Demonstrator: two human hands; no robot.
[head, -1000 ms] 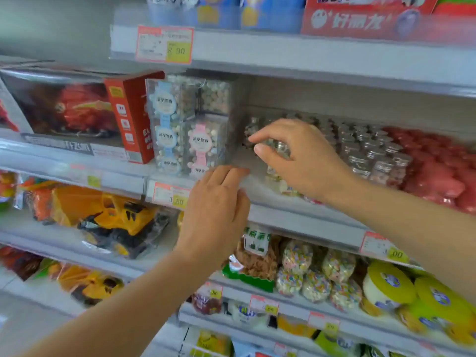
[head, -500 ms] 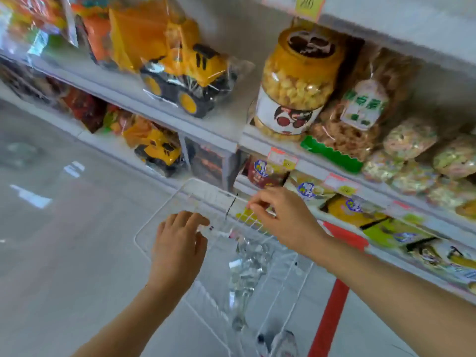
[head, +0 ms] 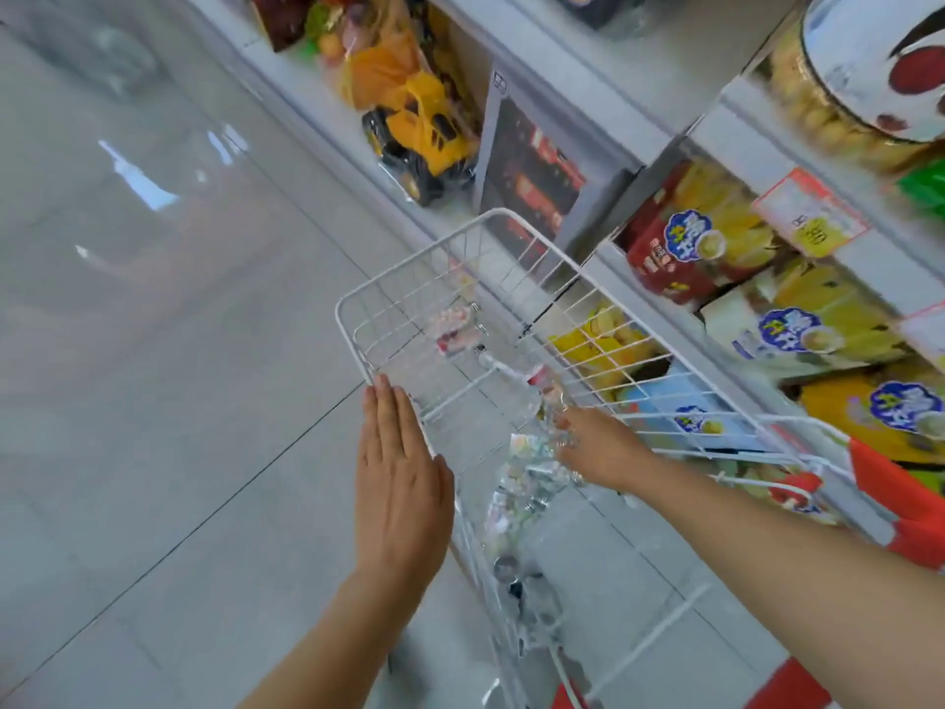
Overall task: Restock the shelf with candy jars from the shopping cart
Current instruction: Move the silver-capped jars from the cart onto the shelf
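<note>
The right hand point(head: 601, 445) has dropped into the shopping cart point(head: 339, 315) among candy jars point(head: 529, 478); its grip is blurred. The left hand point(head: 399, 483), curled before, now lies flat.

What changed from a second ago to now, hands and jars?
Both hands left the upper shelf and came down to the cart. The right hand now reaches in among the candy jars; grip unclear. The left hand flattened at the rim. Jars still lie inside.
</note>
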